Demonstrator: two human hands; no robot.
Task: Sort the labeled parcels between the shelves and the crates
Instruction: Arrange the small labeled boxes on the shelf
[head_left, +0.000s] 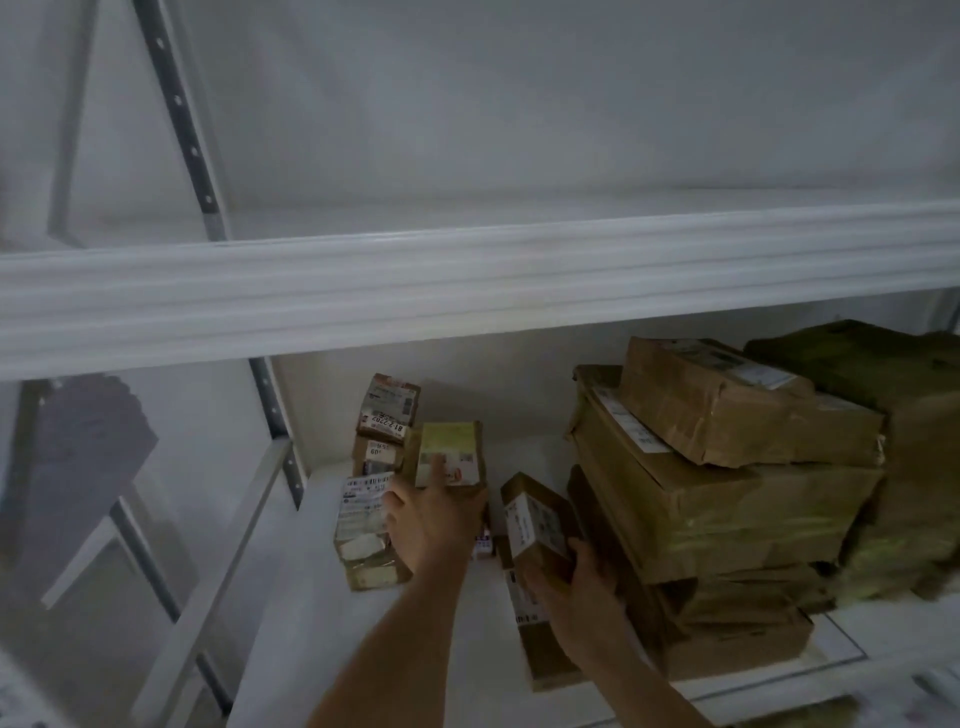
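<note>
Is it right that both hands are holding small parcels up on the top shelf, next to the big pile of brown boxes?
Not quite: the top shelf is wrong. In the head view, the left hand holds the yellow-labelled parcel and the right hand holds a small parcel on the lower shelf, beside the big pile of brown boxes. Nothing shows on the upper shelf.

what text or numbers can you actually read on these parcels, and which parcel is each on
"81-2-2202", seen upside down: white label on the small brown parcel atop the left stack.
"60" or "09", orientation unclear: label on the parcel beneath it.
Yellow-labelled brown parcel held by the left hand: print too blurred to read.
Small brown box gripped by the right hand: unreadable.
Large brown parcels stacked on the right: labels unreadable.
</note>
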